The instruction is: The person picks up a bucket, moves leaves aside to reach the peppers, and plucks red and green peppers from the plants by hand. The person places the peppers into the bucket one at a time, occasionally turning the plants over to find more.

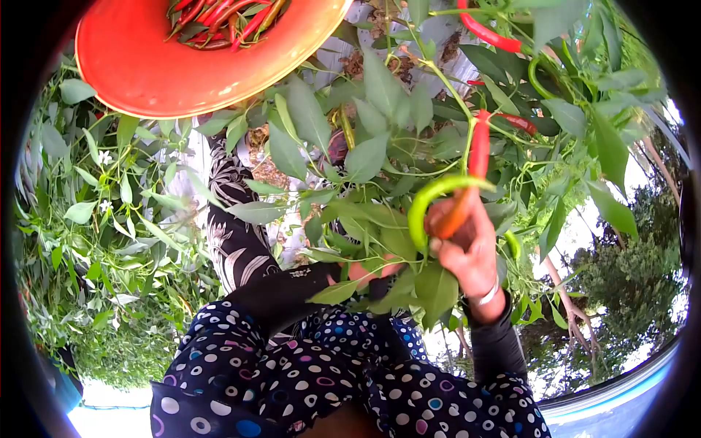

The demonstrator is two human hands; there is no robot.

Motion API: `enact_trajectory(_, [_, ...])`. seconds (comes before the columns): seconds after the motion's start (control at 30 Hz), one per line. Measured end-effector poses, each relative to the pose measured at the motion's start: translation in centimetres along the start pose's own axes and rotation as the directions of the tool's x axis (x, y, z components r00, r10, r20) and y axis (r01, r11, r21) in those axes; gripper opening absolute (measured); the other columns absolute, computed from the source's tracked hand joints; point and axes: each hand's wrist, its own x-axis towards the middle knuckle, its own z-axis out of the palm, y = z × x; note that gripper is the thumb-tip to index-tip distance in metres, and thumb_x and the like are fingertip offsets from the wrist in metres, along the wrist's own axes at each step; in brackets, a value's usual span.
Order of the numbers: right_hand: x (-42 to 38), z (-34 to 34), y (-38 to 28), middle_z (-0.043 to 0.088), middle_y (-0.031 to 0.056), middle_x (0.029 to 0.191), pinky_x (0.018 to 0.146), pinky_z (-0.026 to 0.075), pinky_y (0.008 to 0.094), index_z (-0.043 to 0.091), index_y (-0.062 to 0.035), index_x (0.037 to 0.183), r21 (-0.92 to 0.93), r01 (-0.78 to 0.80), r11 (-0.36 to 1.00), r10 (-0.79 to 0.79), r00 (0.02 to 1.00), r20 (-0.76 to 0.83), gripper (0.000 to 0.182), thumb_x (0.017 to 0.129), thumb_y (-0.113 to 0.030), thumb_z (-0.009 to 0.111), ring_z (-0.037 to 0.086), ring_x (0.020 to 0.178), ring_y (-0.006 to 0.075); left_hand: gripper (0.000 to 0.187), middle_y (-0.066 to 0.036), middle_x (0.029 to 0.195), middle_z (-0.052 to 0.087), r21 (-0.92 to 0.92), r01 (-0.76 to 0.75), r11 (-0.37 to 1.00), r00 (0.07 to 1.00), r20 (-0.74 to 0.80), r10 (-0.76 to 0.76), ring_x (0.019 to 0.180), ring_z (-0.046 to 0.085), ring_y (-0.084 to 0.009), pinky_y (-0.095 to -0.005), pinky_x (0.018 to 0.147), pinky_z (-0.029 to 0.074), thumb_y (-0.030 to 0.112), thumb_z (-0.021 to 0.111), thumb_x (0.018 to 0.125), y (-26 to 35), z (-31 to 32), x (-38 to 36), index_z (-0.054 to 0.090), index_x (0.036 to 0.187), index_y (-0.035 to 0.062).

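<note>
Right of centre, my right hand [467,237] is closed around a red chili pepper [479,150] that points upward, with its lower part orange-red between my fingers. A curved yellow-green chili [422,208] arcs beside and across that pepper at my fingertips. My left hand [372,271] is low in the middle, mostly covered by leaves of the chili plant [369,157]; its fingers cannot be made out. More red chilies [491,31] hang among the branches at the upper right.
An orange-red basin [146,66] holding several red chilies [219,25] is at the upper left. Dense leafy plants [117,292] fill the left side. Stems and leaves stand around both hands. Trees [621,255] are at the right.
</note>
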Motion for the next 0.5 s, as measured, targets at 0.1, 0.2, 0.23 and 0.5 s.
enact_trajectory(0.1, [-2.2,-0.3,1.6,0.053,0.0048,0.089,0.076,0.043,0.027,0.05,0.001,0.106,0.131,-0.037,0.991,0.028,0.997,0.072,0.041,0.067,-0.002,0.061,0.053,0.082,0.0142,0.023,-0.003,0.112,0.051,-0.627,-0.063,0.776,0.995,0.023,0.099,0.101,0.047,-0.0145,-0.0325,0.098,0.032,0.023,0.049,0.087,0.7,-0.6,2.1,0.053,0.105,0.0091])
enact_trajectory(0.2, [-2.8,-0.2,1.8,0.053,0.0096,0.086,0.075,0.043,0.0307,0.056,0.0011,0.084,-0.119,0.268,0.956,-0.253,0.959,0.131,0.023,0.065,-0.005,0.066,0.053,0.083,0.021,0.021,-0.002,0.11,0.051,-0.903,-0.05,0.427,0.989,0.014,0.144,0.1,0.047,-0.0145,-0.0337,0.101,0.031,0.02,0.05,0.086,-1.5,-0.4,3.3,0.054,0.103,0.0096])
enact_trajectory(0.23, [-3.0,-0.2,1.5,0.053,0.0094,0.085,0.074,0.043,0.0304,0.056,0.0008,0.083,-0.197,0.322,0.926,-0.294,0.943,0.156,0.018,0.067,-0.001,0.063,0.053,0.082,0.0206,0.024,-0.005,0.112,0.051,-0.951,0.056,0.304,0.997,0.069,0.035,0.102,0.049,-0.0173,-0.0358,0.101,0.031,0.02,0.052,0.084,-6.1,-0.7,3.3,0.053,0.106,0.0097])
enact_trajectory(0.5, [-6.2,-0.4,3.3,0.053,0.0098,0.076,0.067,0.044,0.031,0.054,0.0018,0.079,-0.199,0.276,0.94,-0.286,0.958,-0.02,0.012,0.068,0.004,0.058,0.053,0.077,0.0239,0.043,-0.002,0.097,0.055,-0.191,0.159,0.969,0.968,-0.165,-0.191,0.069,0.055,-0.0101,-0.0194,0.057,0.043,0.032,0.059,0.08,3.4,0.1,3.9,0.051,0.115,0.0095])
